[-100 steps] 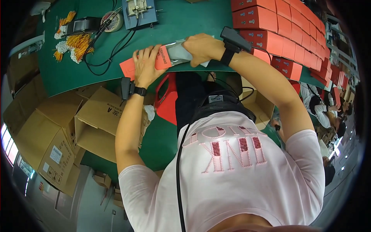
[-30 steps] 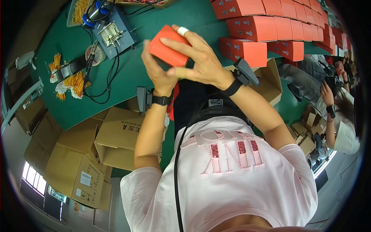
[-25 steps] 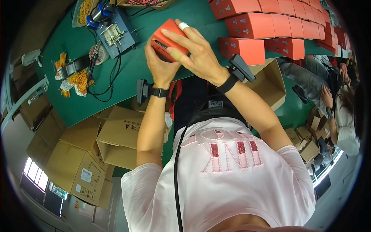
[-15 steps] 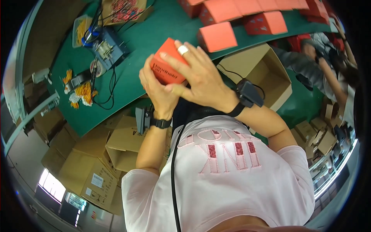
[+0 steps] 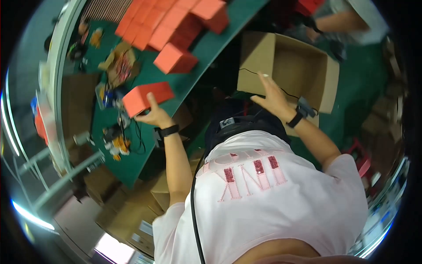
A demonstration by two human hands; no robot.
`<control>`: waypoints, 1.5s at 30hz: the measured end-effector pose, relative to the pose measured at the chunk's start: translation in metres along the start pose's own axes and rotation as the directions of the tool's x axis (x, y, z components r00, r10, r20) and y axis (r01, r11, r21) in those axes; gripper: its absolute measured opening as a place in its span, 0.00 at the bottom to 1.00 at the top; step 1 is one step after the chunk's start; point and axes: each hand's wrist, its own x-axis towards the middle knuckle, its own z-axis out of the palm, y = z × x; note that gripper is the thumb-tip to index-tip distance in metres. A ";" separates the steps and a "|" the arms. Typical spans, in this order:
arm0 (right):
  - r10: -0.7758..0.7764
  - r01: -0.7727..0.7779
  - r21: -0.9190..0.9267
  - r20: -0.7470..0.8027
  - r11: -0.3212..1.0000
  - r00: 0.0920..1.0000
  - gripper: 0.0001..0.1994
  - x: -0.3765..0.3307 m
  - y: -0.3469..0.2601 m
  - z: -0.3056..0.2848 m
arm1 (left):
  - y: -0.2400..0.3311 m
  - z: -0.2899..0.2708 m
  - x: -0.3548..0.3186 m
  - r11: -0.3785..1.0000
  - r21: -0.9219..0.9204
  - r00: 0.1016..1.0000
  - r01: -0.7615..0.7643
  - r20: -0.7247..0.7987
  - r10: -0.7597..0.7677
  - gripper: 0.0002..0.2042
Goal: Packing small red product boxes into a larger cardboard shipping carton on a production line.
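My left hand [image 5: 156, 113] grips a small red carton [image 5: 137, 100] at its near end, over the green table [image 5: 195, 81]. The thumb lies on top of the carton and the other fingers are partly hidden beneath it. My right hand [image 5: 276, 100] is empty, its fingers apart, beside a large opened cardboard box [image 5: 303, 66] right of the table. Whether it touches the box's near side I cannot tell. Each wrist wears a black strap with a small dark device.
Rows of red cartons [image 5: 165, 22] stand at the table's far side, with one separate carton [image 5: 176, 59] nearer. A tray of small parts [image 5: 121, 66] and orange-and-white wires [image 5: 119, 145] lie leftward. Cardboard boxes [image 5: 132, 211] sit below. Another person's arm [image 5: 343, 22] shows upper right.
My right hand has come off the red carton and moved right toward the cardboard box. My left hand still holds the carton, now farther left. The view has turned and shifted rightward.
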 end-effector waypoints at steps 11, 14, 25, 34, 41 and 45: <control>0.633 -0.044 -0.874 0.314 0.483 0.708 0.43 -0.082 0.315 0.133 | -0.045 0.085 -0.020 0.991 -0.062 0.925 0.119 0.370 -0.088 0.29; 0.621 -0.112 -0.816 0.334 0.567 0.709 0.43 -0.080 0.372 0.175 | -0.076 0.037 -0.019 0.959 0.056 0.865 0.279 0.419 -0.276 0.29; 0.510 -0.218 -0.548 0.463 0.807 0.724 0.31 -0.057 0.415 0.160 | -0.065 0.073 -0.181 0.823 0.555 -0.245 0.121 0.820 -0.517 0.21; 0.235 -0.091 -0.578 0.180 0.811 0.955 0.08 -0.063 0.419 0.201 | -0.104 0.185 -0.262 0.927 0.367 -0.388 0.071 0.867 -0.313 0.25; 0.272 -0.290 -0.285 -0.100 0.914 0.957 0.09 0.031 0.328 0.270 | -0.185 0.281 -0.351 0.785 -0.039 -0.147 -0.618 0.987 -0.066 0.46; 0.246 -0.305 -0.211 -0.265 0.929 0.933 0.07 0.055 0.310 0.282 | -0.208 0.316 -0.374 0.594 -0.045 -0.136 -0.803 0.985 -0.109 0.47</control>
